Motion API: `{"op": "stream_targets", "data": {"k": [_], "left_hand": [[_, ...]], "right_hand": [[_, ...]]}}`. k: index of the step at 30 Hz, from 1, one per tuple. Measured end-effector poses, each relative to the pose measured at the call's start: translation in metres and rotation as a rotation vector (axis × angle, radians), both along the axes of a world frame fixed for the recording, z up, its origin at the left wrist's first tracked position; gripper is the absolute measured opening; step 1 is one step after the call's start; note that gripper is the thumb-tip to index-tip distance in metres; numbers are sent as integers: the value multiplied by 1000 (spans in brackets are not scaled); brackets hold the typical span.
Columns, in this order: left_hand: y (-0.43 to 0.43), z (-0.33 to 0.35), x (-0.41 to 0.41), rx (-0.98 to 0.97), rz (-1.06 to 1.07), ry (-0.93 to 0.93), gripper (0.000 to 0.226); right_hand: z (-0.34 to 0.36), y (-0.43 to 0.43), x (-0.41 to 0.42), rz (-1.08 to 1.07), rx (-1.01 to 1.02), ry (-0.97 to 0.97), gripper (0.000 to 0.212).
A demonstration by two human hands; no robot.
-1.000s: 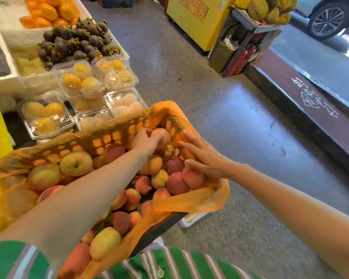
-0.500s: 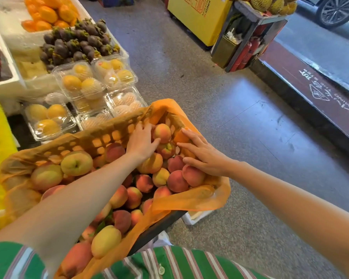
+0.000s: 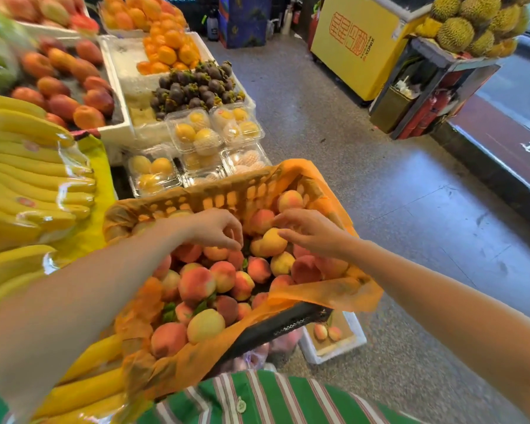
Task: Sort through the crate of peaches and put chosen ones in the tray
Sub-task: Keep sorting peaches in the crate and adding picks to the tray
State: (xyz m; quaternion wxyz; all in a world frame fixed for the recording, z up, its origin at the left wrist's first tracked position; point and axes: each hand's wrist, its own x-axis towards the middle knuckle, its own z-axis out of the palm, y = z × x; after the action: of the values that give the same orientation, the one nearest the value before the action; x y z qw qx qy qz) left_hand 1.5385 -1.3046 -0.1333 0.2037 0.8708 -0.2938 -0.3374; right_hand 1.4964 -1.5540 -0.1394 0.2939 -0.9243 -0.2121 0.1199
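A black crate (image 3: pixel 288 324) lined with orange plastic holds several pink and yellow peaches. My left hand (image 3: pixel 218 229) hovers over the crate's far half with its fingers hanging loosely curled, their tips just above a peach (image 3: pixel 215 252); it holds nothing. My right hand (image 3: pixel 311 232) reaches in from the right with relaxed fingers that touch a yellow peach (image 3: pixel 271 243) and a pink one (image 3: pixel 261 220). A white foam tray (image 3: pixel 117 117) with red-orange peaches stands at the far left. A small white foam box (image 3: pixel 349 338) with two peaches sits on the floor under the crate's right corner.
Wrapped bananas (image 3: pixel 28 166) lie left of the crate. Clear boxes of yellow fruit (image 3: pixel 196 136), mangosteens (image 3: pixel 196 85) and oranges (image 3: pixel 166 50) stand behind it. A yellow cabinet (image 3: pixel 358 50) and a durian stand (image 3: pixel 471 29) are at the far right across the grey floor.
My left hand came off the far-corner peach and drew back, fingers drooping. My right hand lifted off the right-side peaches and reached left. The view rose, showing bananas and the far tray.
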Motion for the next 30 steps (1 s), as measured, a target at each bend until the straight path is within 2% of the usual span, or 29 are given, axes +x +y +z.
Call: {"op": "stream_targets", "data": {"k": [3,6,8,13,17,22,25,27,30], "left_hand": [[31,3,-19,180,-83,18,27],[50,-7,-36,286,-170,-42,50],[55,-16,-43,312,-190,-66,64],[60,-39,-48,310,-189,-81,81],[59,-52,-42,221,-176,-58,75],[67,-50,-29,166,-129,89,70],[69,-43,-26,80,-75,153,67],[71,-35,-24,-4,9,236,65],[74,-25,-24,-156,227,436,62]], "right_hand": [[-5,34,-2,104,-44,201,33],[-16,62,-1,172,-135,312,42],[-21,76,0,179,-168,433,47],[-40,95,-1,165,-203,701,57],[-57,99,3,126,-131,790,60],[-76,105,3,174,-136,709,70],[-83,103,1,202,-125,645,68],[-77,98,2,189,-82,677,64],[-57,82,9,64,2,785,48]]}}
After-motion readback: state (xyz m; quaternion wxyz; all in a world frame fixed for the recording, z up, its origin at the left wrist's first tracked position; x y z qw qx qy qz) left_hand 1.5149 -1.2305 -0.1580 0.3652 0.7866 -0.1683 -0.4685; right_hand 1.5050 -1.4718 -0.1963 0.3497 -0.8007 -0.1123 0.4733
